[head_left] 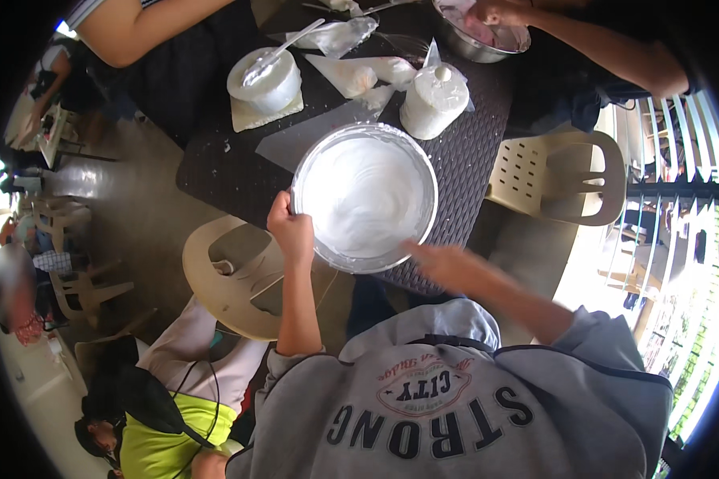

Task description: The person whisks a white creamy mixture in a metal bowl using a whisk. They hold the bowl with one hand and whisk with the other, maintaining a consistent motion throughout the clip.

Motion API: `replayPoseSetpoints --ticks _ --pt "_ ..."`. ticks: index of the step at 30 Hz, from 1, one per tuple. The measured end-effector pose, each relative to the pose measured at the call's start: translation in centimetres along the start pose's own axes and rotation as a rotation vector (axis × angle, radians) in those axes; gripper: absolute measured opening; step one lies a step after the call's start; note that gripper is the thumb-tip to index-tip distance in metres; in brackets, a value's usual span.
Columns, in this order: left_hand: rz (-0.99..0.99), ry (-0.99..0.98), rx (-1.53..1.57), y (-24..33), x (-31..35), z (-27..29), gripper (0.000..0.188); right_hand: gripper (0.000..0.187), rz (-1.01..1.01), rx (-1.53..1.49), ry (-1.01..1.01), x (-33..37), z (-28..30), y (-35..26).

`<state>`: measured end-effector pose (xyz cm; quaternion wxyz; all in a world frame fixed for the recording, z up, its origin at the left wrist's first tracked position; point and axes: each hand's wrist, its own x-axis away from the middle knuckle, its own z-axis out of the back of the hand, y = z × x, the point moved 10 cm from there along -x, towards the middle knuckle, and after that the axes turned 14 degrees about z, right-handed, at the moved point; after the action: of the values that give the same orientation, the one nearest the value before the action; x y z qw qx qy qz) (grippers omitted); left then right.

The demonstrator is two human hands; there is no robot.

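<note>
Your grey sweatshirt [455, 383], with dark printed lettering, fills the lower part of the head view, nearest the camera. At the center of the dial, a wide bowl [430, 172] of smooth, swirled white cream [367, 195] sits at the near end of a dark woven-pattern table [216, 176]. Your left hand [291, 230] is clasped on the bowl's rim at about nine o'clock. Your right hand [439, 263] is blurred, by the rim near five o'clock; you cannot tell from this whether it holds anything.

Beyond the bowl, toward eleven o'clock, a round white block [268, 92] stands on a pale square board [268, 122], a white utensil [295, 40] resting on top. Filled piping bags [347, 76] lie at twelve. At one o'clock stands a white cylinder [431, 108]; farther out, another person's hand [494, 12] reaches into a metal bowl [475, 49].
</note>
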<state>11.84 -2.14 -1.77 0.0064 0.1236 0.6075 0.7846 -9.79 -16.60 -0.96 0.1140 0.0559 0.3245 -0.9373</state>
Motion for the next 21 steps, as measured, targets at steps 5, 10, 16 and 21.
replayPoseSetpoints --ticks 5,10,16,21 --pt "-0.125 -0.036 -0.133 2.1 0.5 -1.5 0.011 0.05 -0.275 0.009 -0.371 -2.1 -2.4 3.2" --pt "-0.093 0.054 -0.046 0.6 0.2 -0.5 0.02 0.05 -0.428 -0.189 -0.284 -4.0 4.6 3.6" --pt "-0.016 0.029 -0.006 1.3 -0.9 -0.5 0.015 0.046 -0.159 -0.098 -0.203 -1.1 0.1 1.7" --pt "-0.085 -0.003 -0.135 3.0 -1.1 -1.7 0.018 0.035 0.042 0.458 -0.6 -4.9 -3.7 0.0"
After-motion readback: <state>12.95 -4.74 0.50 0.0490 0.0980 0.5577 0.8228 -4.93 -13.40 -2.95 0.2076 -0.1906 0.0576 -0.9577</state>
